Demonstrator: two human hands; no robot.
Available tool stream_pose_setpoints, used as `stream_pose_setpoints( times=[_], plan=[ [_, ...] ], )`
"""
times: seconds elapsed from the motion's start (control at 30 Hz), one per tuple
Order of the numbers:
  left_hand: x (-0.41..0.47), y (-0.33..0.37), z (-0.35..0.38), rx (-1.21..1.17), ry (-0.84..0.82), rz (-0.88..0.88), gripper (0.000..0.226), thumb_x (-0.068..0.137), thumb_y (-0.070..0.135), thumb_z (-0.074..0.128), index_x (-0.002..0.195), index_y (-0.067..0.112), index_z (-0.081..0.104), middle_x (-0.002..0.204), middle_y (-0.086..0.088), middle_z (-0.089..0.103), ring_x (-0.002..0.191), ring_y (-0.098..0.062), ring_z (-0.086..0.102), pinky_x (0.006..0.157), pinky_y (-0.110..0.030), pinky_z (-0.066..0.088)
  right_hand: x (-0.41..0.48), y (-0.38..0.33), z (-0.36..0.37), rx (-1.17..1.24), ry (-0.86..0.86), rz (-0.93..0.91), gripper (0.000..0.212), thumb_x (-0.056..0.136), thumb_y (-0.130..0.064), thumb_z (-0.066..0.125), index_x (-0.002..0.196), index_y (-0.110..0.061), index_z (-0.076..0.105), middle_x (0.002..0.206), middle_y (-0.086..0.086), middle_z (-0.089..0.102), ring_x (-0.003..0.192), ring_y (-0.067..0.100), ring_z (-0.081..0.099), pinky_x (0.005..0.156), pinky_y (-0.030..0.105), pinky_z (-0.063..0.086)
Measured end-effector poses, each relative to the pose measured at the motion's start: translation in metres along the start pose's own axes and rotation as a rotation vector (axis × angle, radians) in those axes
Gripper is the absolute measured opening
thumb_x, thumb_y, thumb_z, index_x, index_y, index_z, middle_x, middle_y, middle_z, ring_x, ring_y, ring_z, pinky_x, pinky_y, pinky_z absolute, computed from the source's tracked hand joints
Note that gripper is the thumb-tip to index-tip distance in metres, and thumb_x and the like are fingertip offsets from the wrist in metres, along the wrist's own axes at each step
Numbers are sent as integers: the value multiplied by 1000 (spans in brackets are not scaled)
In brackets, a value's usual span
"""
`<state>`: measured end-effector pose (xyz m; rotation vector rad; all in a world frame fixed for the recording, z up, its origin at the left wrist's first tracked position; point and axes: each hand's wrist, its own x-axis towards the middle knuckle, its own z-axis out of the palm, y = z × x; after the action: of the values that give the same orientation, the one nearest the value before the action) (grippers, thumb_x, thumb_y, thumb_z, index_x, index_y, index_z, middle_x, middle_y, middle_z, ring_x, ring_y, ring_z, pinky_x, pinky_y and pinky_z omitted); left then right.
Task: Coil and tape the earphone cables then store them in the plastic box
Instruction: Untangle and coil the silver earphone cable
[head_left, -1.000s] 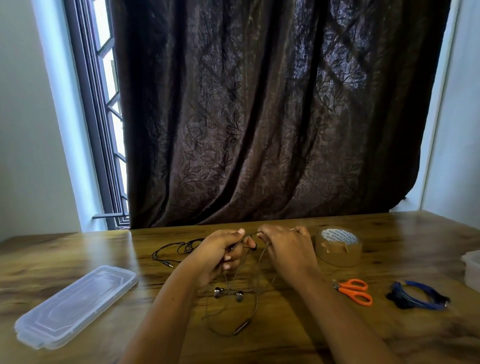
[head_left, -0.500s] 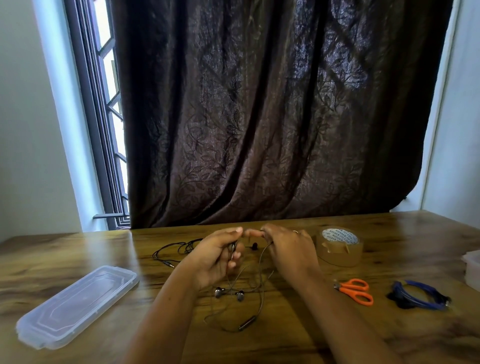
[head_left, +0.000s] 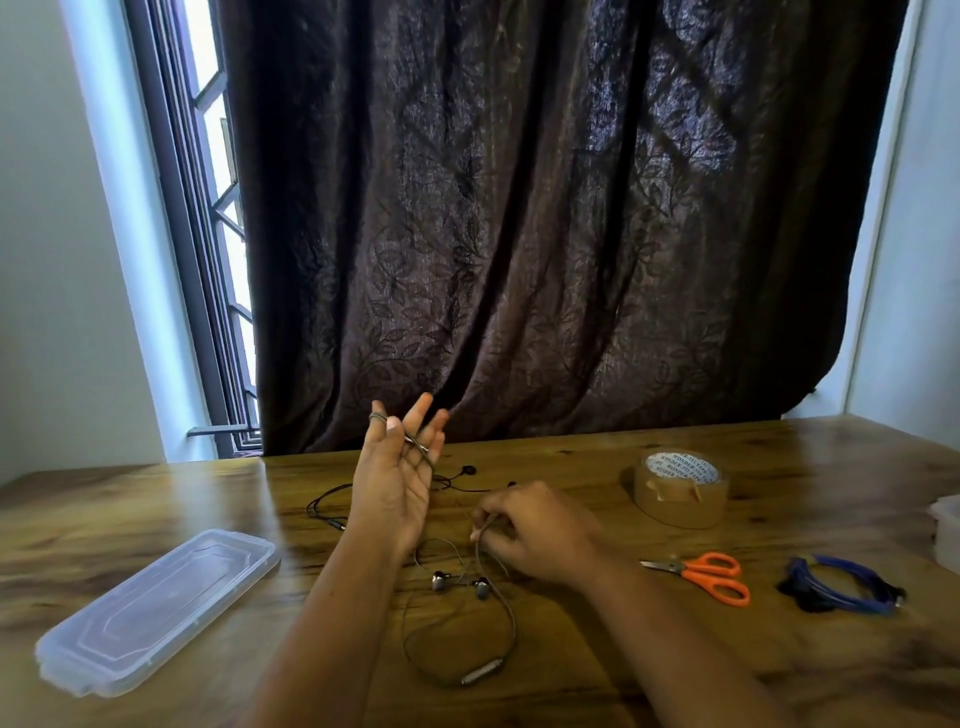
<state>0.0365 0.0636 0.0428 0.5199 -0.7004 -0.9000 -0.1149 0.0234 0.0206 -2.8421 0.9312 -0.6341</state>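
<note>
My left hand (head_left: 397, 483) is up in the air with the palm open and the fingers spread. The thin grey earphone cable (head_left: 511, 618) goes around my thumb and across my fingers, so the hand is not squeezing, it is just a peg to wind on. My right hand (head_left: 535, 530) is low over the worktop (head_left: 779, 660). Its grip is nearly closed, pinching the cable between thumb and finger.

The rest of this cable lies on the worktop near me, with two little silver buds (head_left: 460, 582) and a small remote bar (head_left: 482, 671). A second, black earphone (head_left: 332, 506) lies behind my left hand. The tape roll (head_left: 680, 488), the orange scissors (head_left: 706, 571) and a blue cable bundle (head_left: 841, 584) are on the right. A clear plastic lid (head_left: 156, 608) lies on the left.

I think this cable is very light, soft and floppy. It will slip and spring loose if I let go. I should pinch the wire itself, not pull on the buds, because those joints could break.
</note>
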Motion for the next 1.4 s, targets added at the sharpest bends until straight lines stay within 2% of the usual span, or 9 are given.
stream_pose_setpoints(
  times=[0.17, 0.3, 0.37, 0.43, 0.53, 0.77, 0.9, 1.13, 1.4],
  plan=[
    [5, -11, -7, 586, -81, 98, 45, 103, 25, 34, 144, 41, 24, 147, 0, 43, 135, -10, 37, 107, -27, 25, 0, -9, -5, -33, -26, -29, 6, 86, -23, 55, 87, -28, 58, 68, -13, 49, 60, 5, 46, 49, 23, 35],
    [3, -20, -3, 1023, -252, 118, 54, 101, 10, 37, 150, 24, 17, 113, 10, 64, 103, 4, 57, 91, -12, 41, -3, -6, -11, -121, 82, 26, 12, 90, -23, 50, 100, -28, 55, 94, -4, 62, 85, 19, 62, 65, 33, 50],
    [2, -23, -3, 1094, -306, 29, 51, 101, 7, 38, 147, 22, 27, 106, 2, 66, 93, -4, 63, 83, -18, 50, -5, 1, -16, -153, 158, 61, 17, 91, -24, 48, 108, -28, 54, 100, -4, 63, 90, 19, 63, 70, 33, 52],
    [0, -24, -4, 1083, -365, -138, 43, 101, 9, 37, 143, 19, 34, 74, -3, 63, 65, -13, 63, 67, -32, 55, -7, 5, -20, -191, 210, 104, 11, 92, -24, 47, 102, -27, 50, 98, -5, 63, 87, 18, 62, 65, 29, 46],
    [-5, -25, -1, 1181, -453, -244, 29, 102, 11, 34, 127, -1, 43, 50, 4, 50, 40, -6, 47, 48, -24, 42, -9, 10, -24, -198, 284, 162, 8, 92, -24, 46, 96, -31, 45, 89, -8, 62, 71, 12, 53, 54, 24, 31],
    [-12, -6, 10, 880, -508, -469, 32, 102, 27, 37, 97, 12, 64, 49, 5, 28, 39, -7, 22, 42, -21, 27, -10, 12, -27, -172, 364, 245, 9, 94, -21, 45, 98, -28, 48, 82, -9, 58, 64, 11, 44, 46, 19, 20],
    [-19, -2, 18, 689, -643, -601, 35, 99, 30, 39, 96, 4, 61, 47, 4, 22, 36, -6, 15, 40, -19, 22, -10, 15, -24, -106, 310, 238, 15, 88, -20, 52, 98, -29, 46, 80, -9, 59, 70, 13, 53, 54, 28, 34],
    [-18, -1, 16, 610, -539, -497, 34, 96, 29, 44, 103, 4, 66, 44, 8, 23, 34, -4, 18, 38, -17, 24, -8, 16, -20, -109, 307, 227, 45, 98, -26, 42, 140, -35, 29, 101, 0, 67, 90, 22, 64, 65, 33, 44],
    [-14, -2, 12, 495, -329, -425, 35, 98, 28, 42, 96, 2, 65, 43, 8, 20, 33, -4, 17, 39, -18, 26, -8, 20, -15, -25, 297, 181, 55, 99, -29, 39, 146, -42, 13, 97, 0, 68, 83, 20, 64, 65, 34, 47]
  ],
)
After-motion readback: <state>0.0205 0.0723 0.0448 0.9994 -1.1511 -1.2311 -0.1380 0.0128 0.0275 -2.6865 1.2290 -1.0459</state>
